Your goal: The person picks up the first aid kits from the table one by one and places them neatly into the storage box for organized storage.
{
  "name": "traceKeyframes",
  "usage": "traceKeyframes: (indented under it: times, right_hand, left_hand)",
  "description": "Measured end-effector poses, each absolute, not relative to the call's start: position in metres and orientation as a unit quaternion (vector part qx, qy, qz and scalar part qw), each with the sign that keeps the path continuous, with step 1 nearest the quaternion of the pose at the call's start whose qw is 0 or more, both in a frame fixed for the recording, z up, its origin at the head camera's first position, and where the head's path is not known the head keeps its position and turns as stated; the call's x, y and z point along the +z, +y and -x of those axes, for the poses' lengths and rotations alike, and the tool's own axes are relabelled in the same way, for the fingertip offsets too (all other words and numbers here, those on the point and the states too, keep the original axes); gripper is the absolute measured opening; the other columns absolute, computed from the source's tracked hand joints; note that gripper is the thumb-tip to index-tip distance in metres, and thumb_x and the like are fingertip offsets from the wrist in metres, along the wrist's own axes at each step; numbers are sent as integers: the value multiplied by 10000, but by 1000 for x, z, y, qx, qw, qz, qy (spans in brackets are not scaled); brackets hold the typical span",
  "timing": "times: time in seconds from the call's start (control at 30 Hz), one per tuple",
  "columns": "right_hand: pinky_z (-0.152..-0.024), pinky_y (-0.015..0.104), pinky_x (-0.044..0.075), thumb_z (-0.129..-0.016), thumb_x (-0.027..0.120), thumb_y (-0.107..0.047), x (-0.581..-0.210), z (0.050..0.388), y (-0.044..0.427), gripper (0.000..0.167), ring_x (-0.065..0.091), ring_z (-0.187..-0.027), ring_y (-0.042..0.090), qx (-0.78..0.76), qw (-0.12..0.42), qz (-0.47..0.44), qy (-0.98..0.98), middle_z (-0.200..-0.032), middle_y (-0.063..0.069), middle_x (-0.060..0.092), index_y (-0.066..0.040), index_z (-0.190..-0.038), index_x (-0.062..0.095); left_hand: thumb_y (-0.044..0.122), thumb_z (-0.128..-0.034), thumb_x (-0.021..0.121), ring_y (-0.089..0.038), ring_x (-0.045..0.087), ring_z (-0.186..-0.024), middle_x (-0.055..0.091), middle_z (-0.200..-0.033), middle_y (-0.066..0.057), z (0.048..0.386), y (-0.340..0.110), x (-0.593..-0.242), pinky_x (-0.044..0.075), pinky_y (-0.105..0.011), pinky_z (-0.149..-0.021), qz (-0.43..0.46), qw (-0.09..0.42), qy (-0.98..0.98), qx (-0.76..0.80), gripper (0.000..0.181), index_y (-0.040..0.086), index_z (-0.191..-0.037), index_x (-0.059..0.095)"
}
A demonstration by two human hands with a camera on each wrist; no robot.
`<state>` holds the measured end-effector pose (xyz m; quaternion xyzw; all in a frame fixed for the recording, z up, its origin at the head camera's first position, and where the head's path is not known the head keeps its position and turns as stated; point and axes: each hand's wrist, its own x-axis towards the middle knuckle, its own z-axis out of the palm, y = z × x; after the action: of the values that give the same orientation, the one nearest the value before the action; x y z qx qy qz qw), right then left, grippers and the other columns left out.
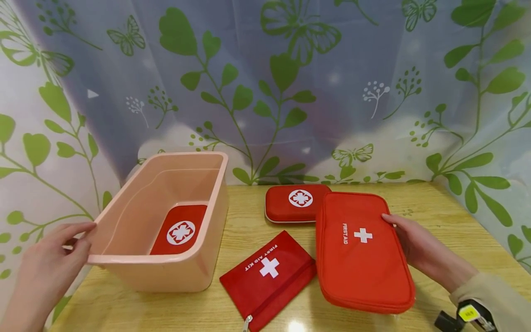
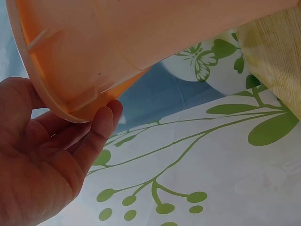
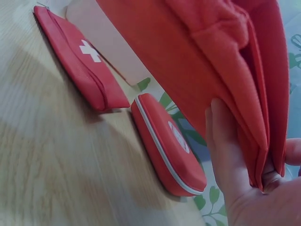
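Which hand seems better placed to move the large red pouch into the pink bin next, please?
Probably the right hand: it grips the large red pouch, while the left hand holds the pink bin by its rim.

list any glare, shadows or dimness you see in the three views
Head: white glare on the wooden table at the frame's bottom; left wrist: dimmer, the left hand in muted light; right wrist: soft shadows beside the zip pouch and hard case.

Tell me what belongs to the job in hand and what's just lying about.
In hand:
peach plastic bin
red FIRST AID bag
red case inside the bin, probably

Apparently lying about:
red FIRST AID KIT zip pouch
zippered red case behind it
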<state>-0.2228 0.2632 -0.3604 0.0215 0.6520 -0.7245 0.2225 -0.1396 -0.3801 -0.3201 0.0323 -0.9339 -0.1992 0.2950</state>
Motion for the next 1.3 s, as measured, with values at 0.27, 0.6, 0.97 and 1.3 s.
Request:
traceKeyframes:
  times: [0.27,0.6,0.97,1.3]
  right_hand:
    - [-838,353,535,-1023,483,-407,-352,226,257,241,668,-928,152,-738,209,-29,641,-1031,-26,686,-224,-1156,566]
    - [-833,357,538,-1019,481,-420,-343,232,250,266,660,-922,151,-749,203,-28,630,-1033,-28,673,-209,-1172,537]
    - [-824,358,545,-1031,463,-399,-337,237,246,270,658,-930,148,-762,198,-20,616,-1037,-29,670,-191,-1199,503]
    - [-817,360,550,-1034,460,-388,-332,240,243,262,667,-909,151,-774,200,-15,601,-1010,-16,679,-179,-1182,513]
  left_hand:
    - [97,-885,628,223,399,-682,632,-1042,52,139,-381,-319,375,-106,-563,-30,295,-934,-201,232,29,-1082,730]
    - [115,-892,631,213,416,-687,536,-1015,221,140,-383,-319,379,-118,-569,-28,293,-934,-204,237,48,-1097,731]
    - [89,-879,627,219,412,-693,444,-996,367,139,-383,-320,380,-104,-575,-22,303,-929,-211,236,42,-1085,731]
    - [80,-874,617,215,407,-700,509,-1019,249,139,-383,-321,380,-97,-572,-26,301,-930,-209,251,37,-1095,727]
